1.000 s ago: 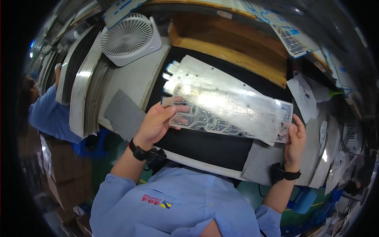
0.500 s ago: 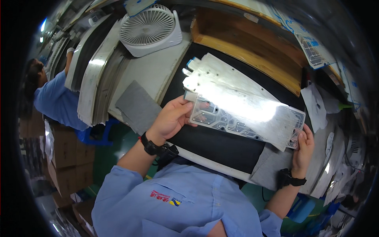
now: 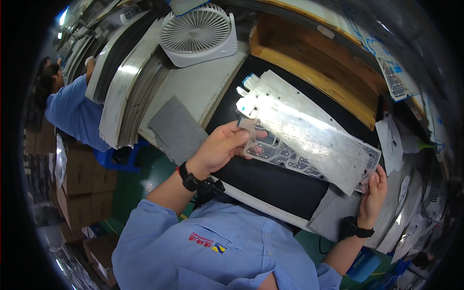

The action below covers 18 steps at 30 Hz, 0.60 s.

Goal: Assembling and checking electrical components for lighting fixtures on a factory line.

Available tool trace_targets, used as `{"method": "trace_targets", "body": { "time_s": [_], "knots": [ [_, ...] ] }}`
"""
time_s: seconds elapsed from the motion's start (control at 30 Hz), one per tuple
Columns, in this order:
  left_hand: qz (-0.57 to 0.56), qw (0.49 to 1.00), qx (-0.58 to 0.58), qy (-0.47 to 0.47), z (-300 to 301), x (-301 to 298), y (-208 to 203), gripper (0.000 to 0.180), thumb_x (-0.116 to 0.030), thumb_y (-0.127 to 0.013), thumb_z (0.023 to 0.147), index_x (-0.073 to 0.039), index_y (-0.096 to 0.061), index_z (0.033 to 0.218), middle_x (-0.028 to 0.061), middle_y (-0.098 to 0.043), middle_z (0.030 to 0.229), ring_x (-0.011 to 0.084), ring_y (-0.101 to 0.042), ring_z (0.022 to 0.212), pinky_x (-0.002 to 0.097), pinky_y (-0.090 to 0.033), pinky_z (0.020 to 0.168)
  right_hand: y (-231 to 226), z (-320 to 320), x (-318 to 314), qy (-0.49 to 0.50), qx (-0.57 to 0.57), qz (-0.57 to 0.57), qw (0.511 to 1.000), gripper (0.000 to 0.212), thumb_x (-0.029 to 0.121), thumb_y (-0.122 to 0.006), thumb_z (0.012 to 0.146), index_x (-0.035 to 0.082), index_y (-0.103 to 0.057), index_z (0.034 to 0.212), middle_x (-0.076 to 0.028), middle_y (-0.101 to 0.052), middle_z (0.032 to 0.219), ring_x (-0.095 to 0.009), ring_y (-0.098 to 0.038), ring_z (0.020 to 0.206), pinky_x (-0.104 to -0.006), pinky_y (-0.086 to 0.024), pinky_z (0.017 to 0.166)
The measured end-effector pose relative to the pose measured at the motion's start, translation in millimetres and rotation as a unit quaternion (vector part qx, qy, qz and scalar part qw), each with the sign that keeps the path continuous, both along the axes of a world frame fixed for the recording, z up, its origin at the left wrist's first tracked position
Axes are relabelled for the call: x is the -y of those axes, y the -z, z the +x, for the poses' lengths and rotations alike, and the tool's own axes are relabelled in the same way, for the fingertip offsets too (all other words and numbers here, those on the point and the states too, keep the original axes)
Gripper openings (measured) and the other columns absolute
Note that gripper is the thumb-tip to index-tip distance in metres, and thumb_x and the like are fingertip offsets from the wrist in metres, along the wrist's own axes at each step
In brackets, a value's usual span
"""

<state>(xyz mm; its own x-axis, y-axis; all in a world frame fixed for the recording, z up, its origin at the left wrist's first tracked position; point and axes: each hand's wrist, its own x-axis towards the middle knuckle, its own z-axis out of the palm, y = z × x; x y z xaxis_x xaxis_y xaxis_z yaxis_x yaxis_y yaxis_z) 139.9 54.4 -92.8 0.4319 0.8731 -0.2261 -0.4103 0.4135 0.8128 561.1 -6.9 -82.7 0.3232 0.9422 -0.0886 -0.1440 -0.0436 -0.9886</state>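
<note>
A clear plastic sheet with printed circuit-like traces, a membrane circuit sheet (image 3: 273, 151), is held tilted above the black mat between my hands. My left hand (image 3: 223, 146) pinches its left end near a short tail, with fingertips showing through the clear film. At the opposite end, my right hand (image 3: 375, 192) grips the edge between thumb and fingers. More silvery film sheets (image 3: 290, 92) with small holes fan out beyond it and overlap it; whether they are held or lie on the mat, I cannot tell. Strong glare hides part of the surface.
Black mat (image 3: 275, 186) covers the bench, with grey cloths (image 3: 178, 128) at its left. A white fan (image 3: 195, 36) and a wooden tray (image 3: 314, 58) stand behind. Stacked sheets (image 3: 128, 82) rise at left, near a person in blue (image 3: 72, 113). Cartons (image 3: 79, 169) stand on the floor.
The whole view has shifted, so the bench and fan appear farther right. Both hands keep their grip on the circuit sheet, and its glare has changed slightly.
</note>
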Motion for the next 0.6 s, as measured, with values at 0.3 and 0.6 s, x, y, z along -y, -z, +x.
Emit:
{"method": "trace_targets", "body": {
  "time_s": [0.3,0.6],
  "knots": [
    [0.010,1.000,-0.007,0.005,0.4,-0.8,-5.2,0.036,-0.015,-0.047,0.098,0.001,-0.048,0.130,0.0123,-0.061,0.121,0.0135,-0.064,0.091,0.0210,-0.056,0.064,0.2,1.6,-0.7,-0.010,-0.017,-0.001,1.000,0.037,0.003,-0.052,0.094,-0.004,-0.042,0.129,-0.011,-0.066,0.105,-0.013,-0.064,0.093,-0.0229,-0.050,0.083],
    [0.018,1.000,0.011,-0.017,2.0,1.1,-2.1,0.046,-0.011,-0.050,0.095,0.000,-0.036,0.138,0.0171,-0.057,0.126,0.0160,-0.064,0.094,0.0212,-0.056,0.065,-3.1,-2.4,-0.4,0.002,-0.022,-0.008,1.000,0.040,0.003,-0.052,0.094,-0.006,-0.042,0.132,-0.013,-0.064,0.112,-0.014,-0.064,0.097,-0.0239,-0.050,0.085]
  ]
}}
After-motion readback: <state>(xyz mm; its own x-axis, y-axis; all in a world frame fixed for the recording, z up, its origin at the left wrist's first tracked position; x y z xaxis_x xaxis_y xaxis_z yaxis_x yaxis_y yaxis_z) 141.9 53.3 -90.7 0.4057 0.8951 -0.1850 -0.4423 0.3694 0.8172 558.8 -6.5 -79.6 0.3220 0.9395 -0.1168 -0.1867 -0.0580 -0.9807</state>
